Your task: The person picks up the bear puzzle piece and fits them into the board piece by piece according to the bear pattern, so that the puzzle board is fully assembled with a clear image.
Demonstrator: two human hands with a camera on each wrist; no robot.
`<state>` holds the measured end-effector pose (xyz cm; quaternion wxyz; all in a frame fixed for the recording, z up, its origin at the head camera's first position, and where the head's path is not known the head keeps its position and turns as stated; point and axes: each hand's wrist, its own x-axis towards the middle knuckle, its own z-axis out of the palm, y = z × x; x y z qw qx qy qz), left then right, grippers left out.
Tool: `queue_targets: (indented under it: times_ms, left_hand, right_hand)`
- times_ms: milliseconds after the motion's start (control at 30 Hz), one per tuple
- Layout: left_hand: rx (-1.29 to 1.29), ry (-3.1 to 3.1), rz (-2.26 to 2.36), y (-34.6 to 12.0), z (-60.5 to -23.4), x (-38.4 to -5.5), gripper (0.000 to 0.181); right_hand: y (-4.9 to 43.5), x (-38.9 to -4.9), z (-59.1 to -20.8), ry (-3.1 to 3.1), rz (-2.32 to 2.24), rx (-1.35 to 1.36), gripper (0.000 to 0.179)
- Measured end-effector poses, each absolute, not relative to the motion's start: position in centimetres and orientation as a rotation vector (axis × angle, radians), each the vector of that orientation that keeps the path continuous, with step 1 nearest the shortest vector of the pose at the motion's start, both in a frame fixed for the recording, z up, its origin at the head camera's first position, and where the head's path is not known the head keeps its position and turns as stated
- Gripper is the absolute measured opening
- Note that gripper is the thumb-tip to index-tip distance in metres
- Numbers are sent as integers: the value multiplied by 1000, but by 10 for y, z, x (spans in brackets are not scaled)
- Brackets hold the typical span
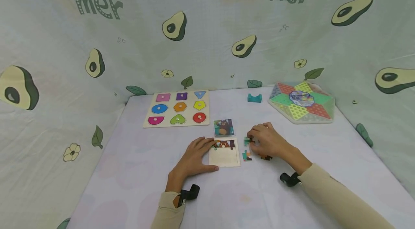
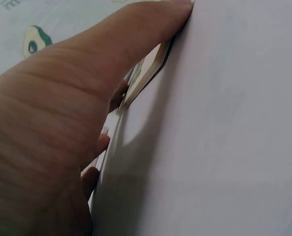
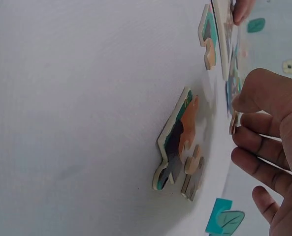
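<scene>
My left hand rests at the left side of a small wooden puzzle tray, fingertips by its upper left edge and thumb along the near edge. Bear-picture pieces fill the tray's top strip; bare wood shows below. To the right of the tray, my right hand pinches a puzzle piece between thumb and fingers, partly hidden by them. Another loose piece lies beside the tray. Below the right hand, more loose pieces lie on the table. A bear picture card sits just beyond the tray.
A shape board with several coloured knobbed pieces lies at the back left. At the back right is a clear-lidded case with colourful patterned panels. A small teal block stands near it. A printed cloth hangs behind the table.
</scene>
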<state>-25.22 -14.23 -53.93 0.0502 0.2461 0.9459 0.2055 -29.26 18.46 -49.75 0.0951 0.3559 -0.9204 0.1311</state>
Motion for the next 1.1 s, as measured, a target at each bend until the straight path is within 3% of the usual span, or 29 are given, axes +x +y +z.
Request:
queue_targets:
  times_ms: [1100]
  left_hand:
    - [760, 2924, 566, -142, -541, -254, 98]
  right_hand:
    - [123, -285, -486, -2617, 497, 1302, 19]
